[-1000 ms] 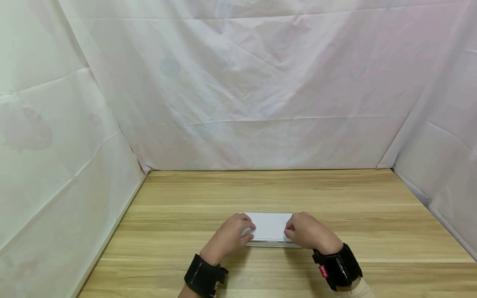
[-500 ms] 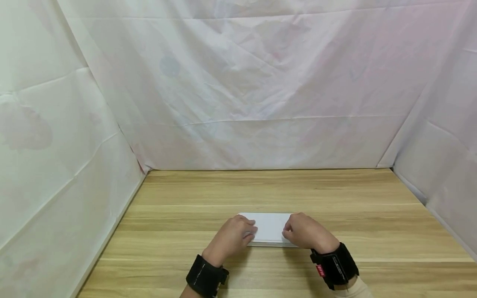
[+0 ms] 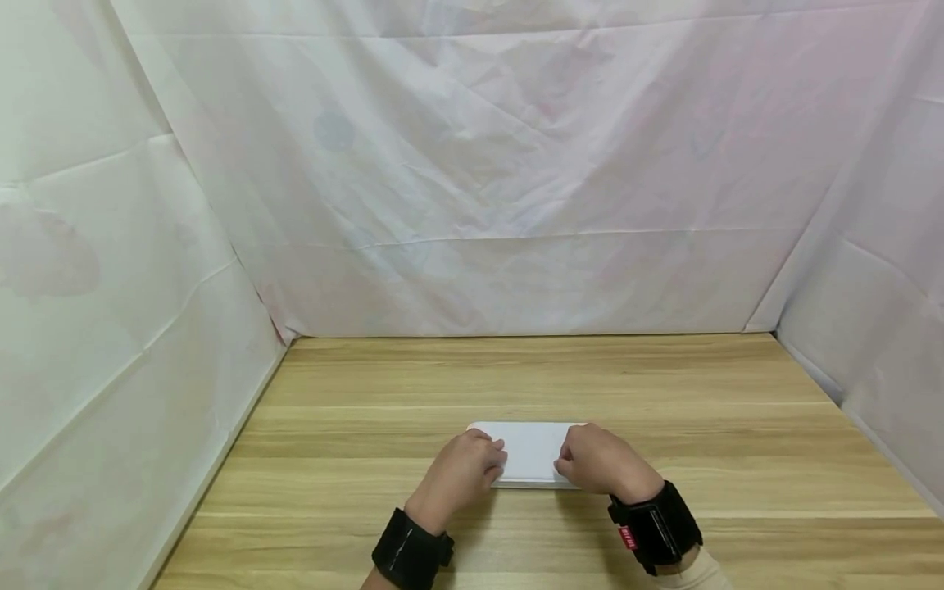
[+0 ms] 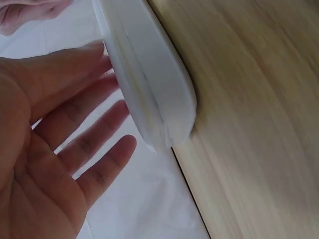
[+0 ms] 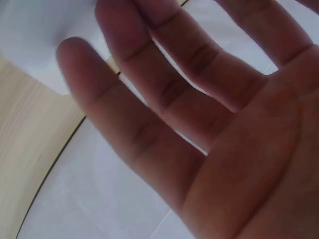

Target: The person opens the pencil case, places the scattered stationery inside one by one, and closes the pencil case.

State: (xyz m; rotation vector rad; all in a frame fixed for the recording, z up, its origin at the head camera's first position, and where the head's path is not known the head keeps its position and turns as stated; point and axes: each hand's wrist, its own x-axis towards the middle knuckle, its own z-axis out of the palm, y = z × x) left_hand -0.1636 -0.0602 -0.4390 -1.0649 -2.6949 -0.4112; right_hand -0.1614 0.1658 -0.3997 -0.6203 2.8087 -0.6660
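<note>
A flat white box (image 3: 529, 452) with rounded corners lies lengthwise across the wooden table. A thin seam between lid and base runs along its side in the left wrist view. My left hand (image 3: 459, 469) is at the left end, its extended fingertips (image 4: 119, 109) touching the lid's face. Over the right end is my right hand (image 3: 606, 463); its fingers (image 5: 82, 69) reach onto the white surface, fairly straight in the right wrist view. Neither hand wraps round the box. Both ends of the box are partly hidden by the hands in the head view.
The wooden table (image 3: 531, 373) extends behind and to both sides of the box. A white cloth (image 3: 516, 180) hangs at the back, with more cloth walls at left and right. Black straps (image 3: 656, 527) sit on both wrists.
The gap along the box's front edge, between lid and base, has narrowed to a thin line. My right hand has shifted slightly left; my left hand stays nearly in place.
</note>
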